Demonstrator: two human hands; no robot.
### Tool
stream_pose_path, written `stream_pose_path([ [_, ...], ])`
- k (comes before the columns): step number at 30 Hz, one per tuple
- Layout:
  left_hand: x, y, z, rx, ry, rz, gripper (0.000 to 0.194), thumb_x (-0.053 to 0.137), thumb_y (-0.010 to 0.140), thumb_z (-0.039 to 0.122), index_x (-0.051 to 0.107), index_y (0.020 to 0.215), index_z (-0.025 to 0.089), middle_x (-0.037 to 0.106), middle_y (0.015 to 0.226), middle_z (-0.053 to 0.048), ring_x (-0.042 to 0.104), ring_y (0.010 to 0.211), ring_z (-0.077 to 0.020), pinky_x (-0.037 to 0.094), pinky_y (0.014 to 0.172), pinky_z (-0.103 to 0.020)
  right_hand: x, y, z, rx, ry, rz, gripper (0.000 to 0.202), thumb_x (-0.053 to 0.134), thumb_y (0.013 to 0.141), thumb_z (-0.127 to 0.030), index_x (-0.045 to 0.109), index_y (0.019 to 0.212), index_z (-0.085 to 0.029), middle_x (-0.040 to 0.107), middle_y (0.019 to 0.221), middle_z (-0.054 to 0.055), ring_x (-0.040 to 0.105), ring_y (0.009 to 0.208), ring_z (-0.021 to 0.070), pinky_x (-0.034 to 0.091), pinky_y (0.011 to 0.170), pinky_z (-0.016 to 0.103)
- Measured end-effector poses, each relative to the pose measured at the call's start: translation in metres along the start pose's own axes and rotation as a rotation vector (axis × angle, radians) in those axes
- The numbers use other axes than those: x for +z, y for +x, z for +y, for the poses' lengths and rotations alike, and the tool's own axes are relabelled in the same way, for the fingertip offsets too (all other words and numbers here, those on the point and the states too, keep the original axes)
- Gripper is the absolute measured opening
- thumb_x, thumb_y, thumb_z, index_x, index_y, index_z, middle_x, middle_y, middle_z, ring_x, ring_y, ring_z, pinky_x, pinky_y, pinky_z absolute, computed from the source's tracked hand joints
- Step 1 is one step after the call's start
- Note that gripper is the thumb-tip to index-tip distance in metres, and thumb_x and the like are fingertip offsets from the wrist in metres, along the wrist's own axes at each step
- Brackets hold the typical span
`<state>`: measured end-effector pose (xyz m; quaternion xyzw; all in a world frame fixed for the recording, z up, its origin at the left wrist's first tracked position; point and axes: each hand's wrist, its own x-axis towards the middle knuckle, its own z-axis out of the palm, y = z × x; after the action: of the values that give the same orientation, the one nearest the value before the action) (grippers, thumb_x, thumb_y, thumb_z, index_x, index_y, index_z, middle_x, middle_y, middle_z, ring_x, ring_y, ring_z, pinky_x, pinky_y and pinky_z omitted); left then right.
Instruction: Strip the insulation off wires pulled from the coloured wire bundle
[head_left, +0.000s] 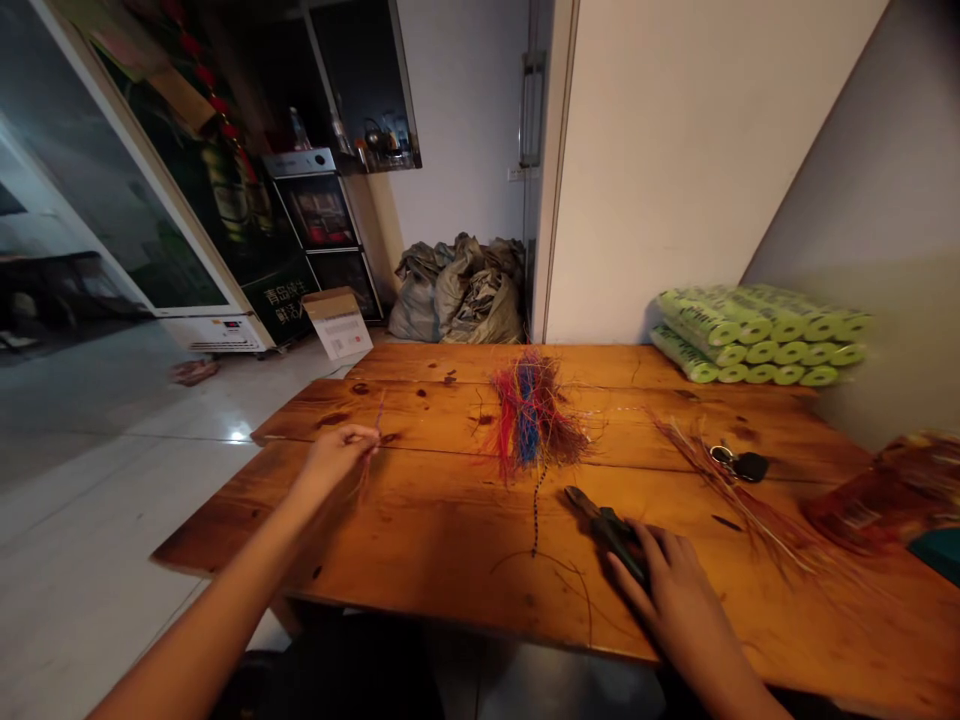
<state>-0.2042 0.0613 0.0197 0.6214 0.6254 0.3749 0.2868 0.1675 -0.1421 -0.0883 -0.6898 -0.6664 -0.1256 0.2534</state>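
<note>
My left hand (343,450) is closed in a pinch on a few thin strands (380,408), purplish above the fingers and reddish below, just over the table's left part. My right hand (675,585) is wrapped round the dark handles of a pair of pliers (611,535), which lie on the wood with the jaws pointing away to the left. Beyond the jaws sits a tangled heap of red, blue and brown strands (529,420). A black-and-white twisted cord (536,510) runs from the heap toward me, and loose thin strands curl near its end.
On the wooden table (450,540), a long reddish strand bundle (739,490) lies at right beside keys (742,464). A tipped plastic jar (877,495) is near the right edge. Stacked green rolls (765,335) stand at the back right. Sacks (465,295) and a carton (337,323) lie behind.
</note>
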Motion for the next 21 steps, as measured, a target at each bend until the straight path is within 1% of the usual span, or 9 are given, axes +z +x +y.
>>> stream_pose_path([
  [1,0.000,-0.012,0.013,-0.004,-0.152,-0.065,0.021,0.063,0.060,0.036,0.063,0.067,0.017,0.064,0.065,-0.003,0.059,0.066,-0.0186,0.046,0.063,-0.028,-0.001,0.000,0.000,0.004,0.007,0.002,0.049,0.045,0.084,-0.048,0.049,0.115,-0.011,0.057,0.094,0.015,0.054,0.087,0.0275,0.048,0.077,0.042],
  [3,0.004,-0.038,0.040,-0.012,-0.376,-0.136,0.025,0.068,0.058,0.037,0.063,0.070,0.016,0.064,0.067,-0.003,0.058,0.066,-0.0156,0.045,0.063,-0.025,-0.003,0.001,-0.001,-0.001,0.025,-0.005,0.049,0.047,0.083,-0.047,0.049,0.116,-0.012,0.057,0.095,0.014,0.055,0.088,0.0275,0.048,0.078,0.042],
  [5,0.010,-0.063,0.064,-0.009,-0.507,-0.178,0.023,0.070,0.059,0.035,0.063,0.071,0.016,0.063,0.069,-0.002,0.057,0.066,-0.0129,0.043,0.063,-0.022,-0.005,0.001,-0.004,-0.019,0.052,-0.021,0.048,0.049,0.082,-0.046,0.049,0.117,-0.014,0.058,0.096,0.014,0.055,0.089,0.0276,0.048,0.078,0.043],
  [7,0.017,-0.084,0.081,0.018,-0.572,-0.225,0.019,0.069,0.062,0.033,0.062,0.069,0.016,0.061,0.067,0.000,0.055,0.065,-0.0111,0.042,0.063,-0.021,-0.007,0.002,-0.009,-0.034,0.092,-0.038,0.045,0.050,0.081,-0.043,0.049,0.118,-0.016,0.059,0.097,0.013,0.056,0.089,0.0276,0.048,0.078,0.043],
  [10,0.026,-0.101,0.093,0.079,-0.609,-0.225,0.016,0.067,0.066,0.032,0.061,0.068,0.017,0.059,0.068,0.001,0.054,0.067,-0.0106,0.042,0.065,-0.021,-0.011,0.001,-0.017,-0.019,0.190,-0.035,0.041,0.051,0.081,-0.039,0.049,0.117,-0.019,0.059,0.102,0.012,0.056,0.094,0.0265,0.048,0.081,0.043],
  [13,0.036,-0.110,0.098,0.131,-0.616,-0.165,0.016,0.067,0.065,0.031,0.061,0.068,0.016,0.059,0.068,0.000,0.054,0.067,-0.0111,0.042,0.065,-0.021,-0.015,0.000,-0.024,0.016,0.319,0.015,0.040,0.052,0.081,-0.034,0.047,0.118,-0.019,0.057,0.109,0.012,0.054,0.101,0.0252,0.046,0.086,0.041],
  [16,0.048,-0.119,0.105,0.153,-0.625,-0.113,0.016,0.069,0.062,0.030,0.060,0.064,0.016,0.059,0.064,0.001,0.054,0.063,-0.0112,0.044,0.064,-0.022,-0.017,0.000,-0.025,0.049,0.462,0.041,0.040,0.055,0.079,-0.034,0.049,0.116,-0.020,0.057,0.110,0.012,0.053,0.105,0.0259,0.042,0.091,0.044],
  [19,0.065,-0.130,0.113,0.148,-0.664,-0.062,0.015,0.070,0.059,0.026,0.061,0.062,0.016,0.060,0.061,0.002,0.056,0.063,-0.0107,0.045,0.065,-0.022,-0.021,0.000,-0.028,0.211,0.760,-0.001,0.034,0.054,0.078,-0.040,0.054,0.106,-0.021,0.059,0.107,0.012,0.054,0.102,0.0276,0.042,0.089,0.045],
  [21,0.078,-0.135,0.116,0.143,-0.713,-0.014,0.014,0.070,0.058,0.025,0.060,0.062,0.016,0.060,0.061,0.002,0.056,0.063,-0.0101,0.045,0.064,-0.021,-0.028,-0.001,-0.036,0.363,1.069,-0.097,0.034,0.051,0.079,-0.046,0.054,0.102,-0.021,0.061,0.099,0.011,0.059,0.089,0.0257,0.046,0.080,0.041],
])
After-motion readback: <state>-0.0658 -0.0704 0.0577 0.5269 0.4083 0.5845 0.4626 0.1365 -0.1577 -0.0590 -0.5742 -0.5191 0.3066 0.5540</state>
